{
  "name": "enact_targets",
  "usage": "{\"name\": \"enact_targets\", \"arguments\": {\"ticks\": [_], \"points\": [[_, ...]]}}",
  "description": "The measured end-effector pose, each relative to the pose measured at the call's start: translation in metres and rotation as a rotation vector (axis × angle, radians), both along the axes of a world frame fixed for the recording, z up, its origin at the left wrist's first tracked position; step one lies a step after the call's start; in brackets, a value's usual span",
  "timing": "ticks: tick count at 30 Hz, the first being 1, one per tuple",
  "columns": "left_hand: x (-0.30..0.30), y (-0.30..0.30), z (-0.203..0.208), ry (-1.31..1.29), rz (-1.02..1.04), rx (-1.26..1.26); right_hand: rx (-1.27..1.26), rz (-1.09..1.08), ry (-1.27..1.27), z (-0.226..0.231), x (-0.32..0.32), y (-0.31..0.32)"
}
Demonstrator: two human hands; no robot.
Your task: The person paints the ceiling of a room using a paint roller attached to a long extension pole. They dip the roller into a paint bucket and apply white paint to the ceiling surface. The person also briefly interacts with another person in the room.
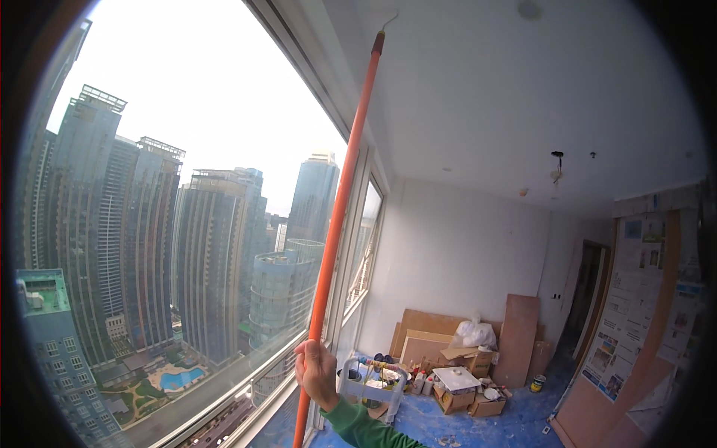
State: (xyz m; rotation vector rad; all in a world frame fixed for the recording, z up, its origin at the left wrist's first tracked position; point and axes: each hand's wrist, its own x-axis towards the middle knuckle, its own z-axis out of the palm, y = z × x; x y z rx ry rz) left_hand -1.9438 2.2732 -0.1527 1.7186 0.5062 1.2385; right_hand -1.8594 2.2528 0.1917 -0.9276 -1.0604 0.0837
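Note:
My right hand (318, 375), in a green sleeve (366, 427), is closed around the lower part of a long orange extension pole (340, 213). The pole rises, leaning slightly right, along the window side to the white ceiling (478, 82). At its top is a dark red grip end (379, 43) with a thin bent metal rod (390, 20), like a paint roller frame's, close to the ceiling. Whether a roller sits on the rod, and whether it touches, I cannot make out. The pole's bottom end runs out of the picture. My left hand does not show.
Beside me on the left runs a large window frame (250, 384), with tall towers outside. A white step stool (371, 387) holding painting items stands nearby on blue floor sheeting (429, 425). Cardboard boxes (453, 399), leaning boards (515, 340) and a paint can (538, 383) lie beyond. Newspaper-covered panels (620, 328) stand right.

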Motion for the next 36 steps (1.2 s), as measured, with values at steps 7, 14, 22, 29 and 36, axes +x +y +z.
{"name": "enact_targets", "arguments": {"ticks": [7,14,22,29,36], "points": [[0.006,0.000,0.008,0.038,-0.021,-0.017,0.015,-0.020,0.016,-0.007,0.006,0.001],[0.007,0.001,0.011,0.058,-0.034,-0.020,0.001,-0.035,0.099,0.003,0.024,0.002],[0.016,0.003,0.016,0.087,-0.037,-0.022,-0.006,-0.127,0.118,0.023,0.067,0.013],[0.032,0.007,0.022,0.131,-0.033,0.001,0.001,-0.129,0.119,0.035,0.114,0.030],[0.046,0.008,0.072,0.019,-0.094,0.034,-0.003,-0.104,0.172,0.052,0.151,0.038]]}}
